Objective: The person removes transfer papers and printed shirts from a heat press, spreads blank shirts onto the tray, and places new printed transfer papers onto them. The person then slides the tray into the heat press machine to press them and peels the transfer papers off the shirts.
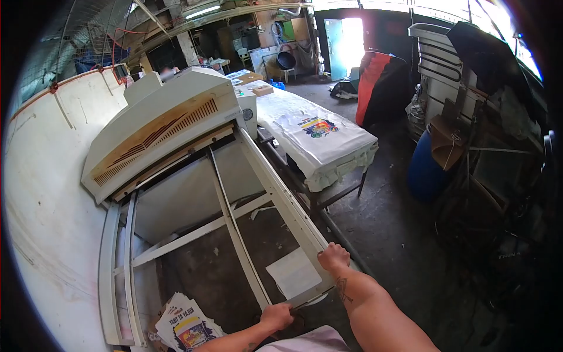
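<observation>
"Frame (293, 214)?"
"Under both hands. Left hand (277, 317) curled over near end, right hand (334, 256) closed on side edge, farther forward."
"Printed sheets (190, 325)?"
"Stacked, left of left hand, apart."

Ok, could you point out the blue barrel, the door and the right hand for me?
Blue barrel (422, 170), head view: its side.
Door (335, 50), head view: middle of its panel.
Right hand (335, 256), head view: back of the hand.

Left hand (277, 317) curled, low | right hand (334, 257) fisted, arm extended
</observation>
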